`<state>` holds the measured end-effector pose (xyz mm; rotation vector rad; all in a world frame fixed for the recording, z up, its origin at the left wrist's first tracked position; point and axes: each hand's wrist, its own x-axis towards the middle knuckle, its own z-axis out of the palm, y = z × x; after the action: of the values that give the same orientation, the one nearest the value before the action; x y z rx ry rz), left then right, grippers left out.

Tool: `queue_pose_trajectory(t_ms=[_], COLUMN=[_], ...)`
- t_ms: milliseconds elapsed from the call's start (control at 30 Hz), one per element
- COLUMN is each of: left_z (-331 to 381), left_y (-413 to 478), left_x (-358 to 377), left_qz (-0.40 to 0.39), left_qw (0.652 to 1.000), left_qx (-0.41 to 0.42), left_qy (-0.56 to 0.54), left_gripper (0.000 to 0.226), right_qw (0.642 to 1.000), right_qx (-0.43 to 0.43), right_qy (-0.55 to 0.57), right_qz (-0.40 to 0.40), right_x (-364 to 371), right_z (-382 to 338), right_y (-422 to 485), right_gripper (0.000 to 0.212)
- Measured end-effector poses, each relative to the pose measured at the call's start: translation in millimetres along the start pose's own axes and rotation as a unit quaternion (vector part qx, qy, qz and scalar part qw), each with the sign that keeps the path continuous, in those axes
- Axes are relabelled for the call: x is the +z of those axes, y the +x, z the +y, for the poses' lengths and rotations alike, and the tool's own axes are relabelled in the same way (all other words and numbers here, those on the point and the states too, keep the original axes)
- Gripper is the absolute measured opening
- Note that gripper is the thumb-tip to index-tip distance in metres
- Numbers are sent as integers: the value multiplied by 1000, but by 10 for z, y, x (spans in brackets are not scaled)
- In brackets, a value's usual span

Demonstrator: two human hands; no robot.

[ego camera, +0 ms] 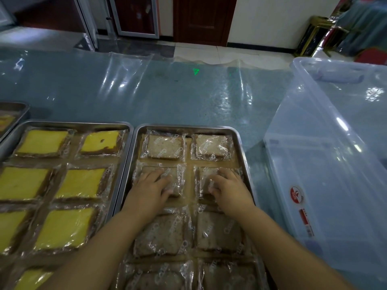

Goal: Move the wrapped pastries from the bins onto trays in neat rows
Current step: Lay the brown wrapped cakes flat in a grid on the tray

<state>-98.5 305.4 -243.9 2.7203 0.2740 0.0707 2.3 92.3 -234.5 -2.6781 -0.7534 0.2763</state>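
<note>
A metal tray (189, 127) in front of me holds brown wrapped pastries in two columns. My left hand (150, 188) lies flat on the second pastry of the left column (174, 176), fingers spread. My right hand (229, 187) presses the same way on the second pastry of the right column (206, 174). The far row shows two pastries (165, 146) (212, 147) uncovered, and nearer rows lie under my forearms. Neither hand grips anything that I can see.
A second tray (69, 124) of yellow wrapped cakes sits directly left, touching the first. Another tray corner (19, 105) shows at far left. A large clear plastic bin (326, 164) stands on the right. Crinkled clear film covers the blue table (167, 91).
</note>
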Motion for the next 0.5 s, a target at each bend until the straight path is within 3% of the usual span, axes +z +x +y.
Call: queue_pose_trajectory(t_ms=[233,367,500], left_z=[72,158,175], left_y=[-336,-672,-966], left_x=[-21,-19,43], left_qz=[17,45,23], left_qw=[1000,999,1000], left_qx=[2,15,8], left_qy=[-23,-27,5], left_gripper=[40,33,36], right_qw=[997,997,999], right_qx=[-34,-60,-34], right_qy=[37,1,-38], right_qz=[50,58,5], right_x=[-68,-38,49], right_z=[-31,-31,-38], right_y=[-386,-729,-1012], right_gripper=[34,30,30])
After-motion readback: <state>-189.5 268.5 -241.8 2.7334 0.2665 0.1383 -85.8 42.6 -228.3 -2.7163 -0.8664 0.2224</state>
